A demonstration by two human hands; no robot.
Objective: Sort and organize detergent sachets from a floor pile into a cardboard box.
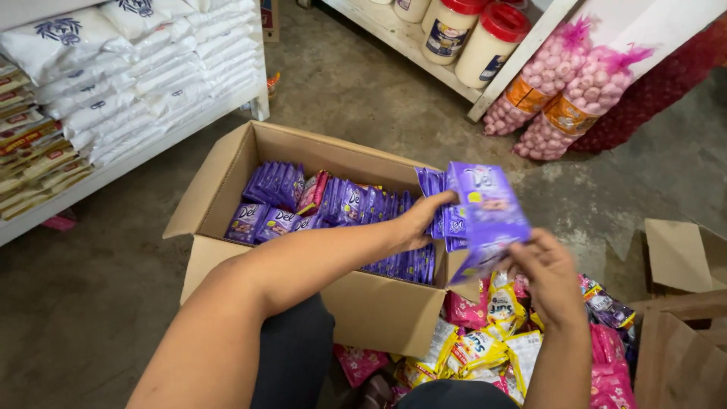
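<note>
My left hand (pixel 419 220) grips a stack of purple sachet packs (pixel 485 212) from the left side, above the right edge of an open cardboard box (pixel 227 174). My right hand (pixel 549 276) supports the same stack from below and to the right. Inside the box lie several more purple packs (pixel 276 201) standing in rows, with one pink pack (pixel 313 191) among them. Part of the held stack hangs down in front of the box's right flap.
A pile of yellow, white and pink sachets (pixel 492 348) lies on the concrete floor to the right of the box. White sacks (pixel 151 68) fill the left shelf. Jars with red lids (pixel 492 34) and pink net bags of garlic (pixel 575 98) sit at the back right. Flattened cardboard (pixel 681 318) lies at right.
</note>
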